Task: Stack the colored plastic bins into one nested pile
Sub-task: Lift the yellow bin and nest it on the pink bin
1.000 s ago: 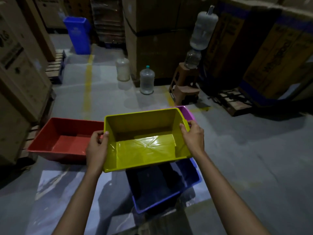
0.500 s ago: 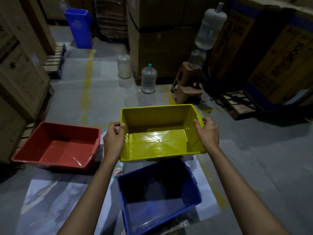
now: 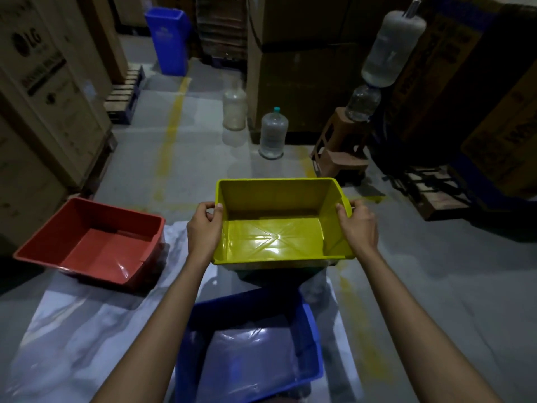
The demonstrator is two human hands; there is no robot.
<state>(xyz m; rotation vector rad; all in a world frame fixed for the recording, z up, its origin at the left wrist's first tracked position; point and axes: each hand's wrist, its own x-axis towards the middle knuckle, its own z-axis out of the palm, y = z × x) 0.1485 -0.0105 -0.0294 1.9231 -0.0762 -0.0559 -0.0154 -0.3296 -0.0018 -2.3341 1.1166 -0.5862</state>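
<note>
Head view: one wide frame, dim warehouse floor.
Yellow bin (image 3: pixel 279 225): held level above the floor, open side up, beyond the blue bin and well right of the red one; whether its base rests on anything cannot be told.
Left hand (image 3: pixel 205 228): grip curled over the left rim, thumb inside the wall.
Right hand (image 3: pixel 359 225): grip curled over the right rim, thumb inside.
Blue bin (image 3: pixel 312 338): on the floor nearest the person, empty but for a sheen of clear film.
Red bin (image 3: pixel 90 239): on the floor at left, apart, empty.
Plastic sheet (image 3: pixel 72 330): spread under the bins.
Progress: judged early; no bin visibly nested, three still separate.
Remaining: yellow, blue and red to be set one inside another.
Hidden: dark shape under the yellow bin unreadable; blue bin's near edge cut off by the frame.
Background: water jugs (image 3: pixel 273 135), cardboard cartons (image 3: pixel 43 91), brown stool (image 3: pixel 340 152).
</note>
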